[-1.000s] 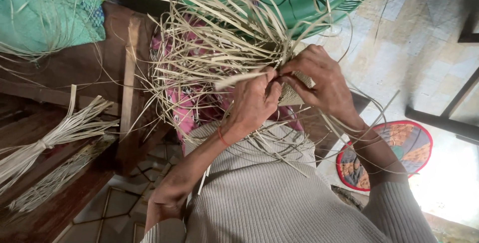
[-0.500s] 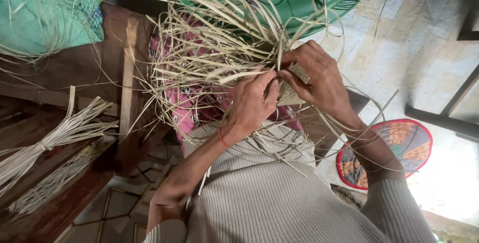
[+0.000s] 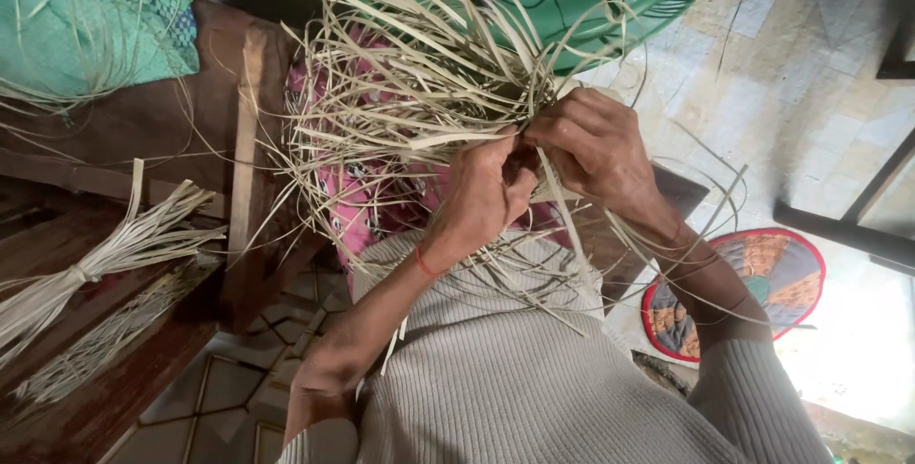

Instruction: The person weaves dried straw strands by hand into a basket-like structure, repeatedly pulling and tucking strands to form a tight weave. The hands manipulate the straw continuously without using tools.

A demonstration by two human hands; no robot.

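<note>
A loose tangle of pale reed strips point(image 3: 410, 92) fans out over my lap, partly woven together. My left hand point(image 3: 481, 199) pinches strips at the centre of the tangle, a red thread around its wrist. My right hand point(image 3: 591, 145) grips strips right beside it, and the fingertips of both hands meet over the woven part. Long loose strips trail over my right forearm. A pink patterned cloth point(image 3: 367, 211) lies under the strips on my lap. My grey ribbed sweater point(image 3: 515, 378) fills the lower middle.
A tied bundle of flat strips point(image 3: 105, 259) rests on a dark wooden bench point(image 3: 143, 131) at the left, with a teal cloth point(image 3: 86, 16) behind it. A green plastic item point(image 3: 591, 2) sits beyond the strips. A round colourful mat point(image 3: 753, 288) lies on the tiled floor at right.
Both hands stay on the strips at the same spot. The fingers have shifted slightly against each other, and the loose strips have barely moved.
</note>
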